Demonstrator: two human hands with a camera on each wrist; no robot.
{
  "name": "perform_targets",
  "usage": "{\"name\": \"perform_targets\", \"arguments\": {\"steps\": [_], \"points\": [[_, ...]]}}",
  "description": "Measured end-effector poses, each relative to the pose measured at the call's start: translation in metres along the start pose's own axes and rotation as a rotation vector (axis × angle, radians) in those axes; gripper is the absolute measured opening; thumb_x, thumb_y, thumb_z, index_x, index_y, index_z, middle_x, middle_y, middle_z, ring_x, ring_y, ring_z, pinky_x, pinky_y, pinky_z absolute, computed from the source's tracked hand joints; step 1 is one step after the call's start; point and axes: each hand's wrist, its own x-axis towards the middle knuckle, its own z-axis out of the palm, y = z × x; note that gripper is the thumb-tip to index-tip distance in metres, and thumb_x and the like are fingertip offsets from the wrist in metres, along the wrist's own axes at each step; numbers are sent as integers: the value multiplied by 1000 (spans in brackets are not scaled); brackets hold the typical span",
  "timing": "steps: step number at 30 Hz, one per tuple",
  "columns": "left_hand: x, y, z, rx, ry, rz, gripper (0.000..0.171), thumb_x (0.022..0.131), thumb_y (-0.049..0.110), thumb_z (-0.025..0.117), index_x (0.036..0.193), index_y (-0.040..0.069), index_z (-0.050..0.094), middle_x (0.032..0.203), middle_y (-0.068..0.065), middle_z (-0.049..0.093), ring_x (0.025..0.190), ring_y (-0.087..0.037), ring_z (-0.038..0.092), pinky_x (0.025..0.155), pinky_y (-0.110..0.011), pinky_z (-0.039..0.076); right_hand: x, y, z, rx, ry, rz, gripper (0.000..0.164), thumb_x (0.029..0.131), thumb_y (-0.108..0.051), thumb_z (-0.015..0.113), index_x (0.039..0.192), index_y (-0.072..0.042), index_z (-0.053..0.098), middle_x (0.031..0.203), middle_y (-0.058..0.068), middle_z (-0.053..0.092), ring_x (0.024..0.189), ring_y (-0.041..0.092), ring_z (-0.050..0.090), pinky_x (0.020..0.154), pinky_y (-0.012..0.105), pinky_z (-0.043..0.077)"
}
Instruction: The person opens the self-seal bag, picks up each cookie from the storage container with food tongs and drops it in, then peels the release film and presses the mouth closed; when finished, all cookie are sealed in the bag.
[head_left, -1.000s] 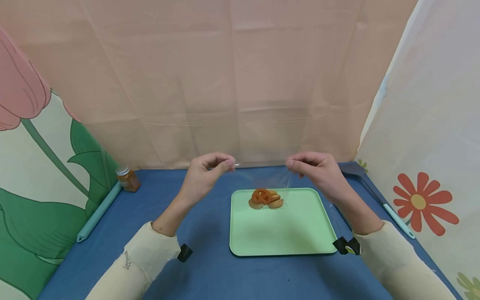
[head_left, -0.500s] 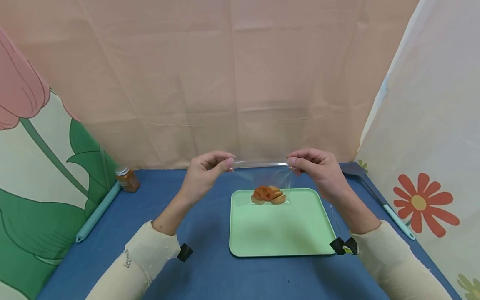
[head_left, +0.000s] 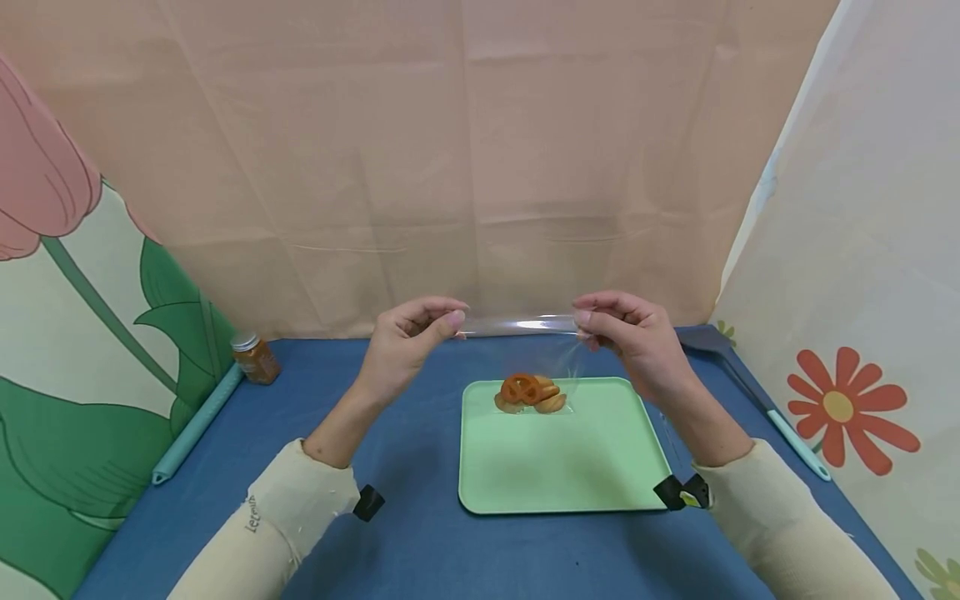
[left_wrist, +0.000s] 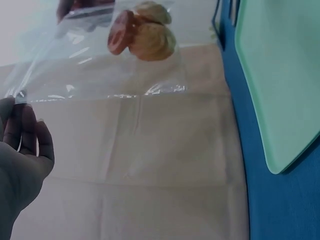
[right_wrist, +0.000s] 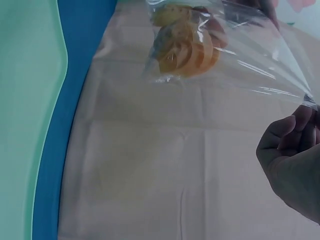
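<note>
A clear plastic bag [head_left: 523, 325] hangs between my hands, its top edge stretched straight. Thumb and fingers of my left hand [head_left: 411, 335] pinch one upper corner, while my right hand [head_left: 626, 335] pinches the other. Low in the bag lie several cookies: golden-brown ones [left_wrist: 152, 41] and a reddish-brown ring-shaped one [head_left: 521, 388]. In the head view they overlap the far part of a light green tray [head_left: 562, 467]. Both wrist views show the bag's lower end off to the side of the tray.
A small jar [head_left: 257, 360] with a silver lid stands at the back left, beside a pale teal rolled item [head_left: 197, 429]. Along the right side lies a dark spatula [head_left: 742, 379] with a light blue handle. A beige cloth [head_left: 465, 167] hangs behind the blue table [head_left: 420, 533].
Both hands have risen slightly, and the bag's upper strip now shows as a shiny band between them. The cookies lifted a little, then swung back down and left. The tray stays put.
</note>
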Motion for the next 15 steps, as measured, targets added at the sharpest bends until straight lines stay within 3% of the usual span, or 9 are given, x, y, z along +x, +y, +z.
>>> {"name": "perform_targets", "arguments": {"steps": [6, 15], "points": [[-1, -1, 0, -5, 9, 28, 17, 97, 12, 67, 112, 7, 73, 89, 4, 71, 85, -24, 67, 87, -32, 57, 2, 3, 1, 45, -7, -22, 15, 98, -3, 62, 102, -10, 76, 79, -3, 70, 72, 11, 63, 68, 22, 55], [1, 1, 0, 1, -16, 60, 27, 97, 8, 66, 119, -7, 64, 90, 8, 71, 84, -17, 68, 85, -28, 57, 2, 6, 2, 140, -8, -54, 25, 99, 1, 58, 104, -17, 76, 80, -2, 69, 72, 10, 64, 67, 22, 54]]}}
